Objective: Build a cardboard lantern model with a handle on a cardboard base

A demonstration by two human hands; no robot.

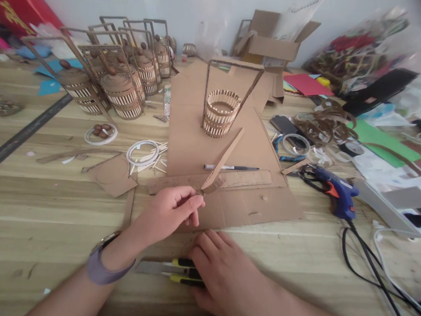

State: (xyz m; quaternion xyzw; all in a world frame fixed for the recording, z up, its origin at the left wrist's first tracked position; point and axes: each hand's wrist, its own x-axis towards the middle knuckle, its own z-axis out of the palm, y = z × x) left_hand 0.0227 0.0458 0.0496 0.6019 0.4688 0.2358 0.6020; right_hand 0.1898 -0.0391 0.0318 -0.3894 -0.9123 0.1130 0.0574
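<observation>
My left hand (179, 207), with a watch on the wrist, pinches the near end of a narrow cardboard strip (226, 154) that slants up and away to the right. Lower down, my right hand (223, 269) curls over the handle of a yellow and black utility knife (182, 271) whose blade points left along the table. Beneath the strip lie a pen (236, 167) and a long cardboard piece (258, 178), both on a large cardboard sheet (187, 120). A small basket of wooden sticks with a tall square handle (221, 114) stands upright farther back on that sheet.
Several lidded stick baskets (121, 95) stand at the back left. Tape rolls (143, 153) and loose sticks lie left of the sheet. A blue glue gun (337, 190) with its cable is on the right, near coiled cardboard strips (331, 123). An open carton (269, 45) stands behind.
</observation>
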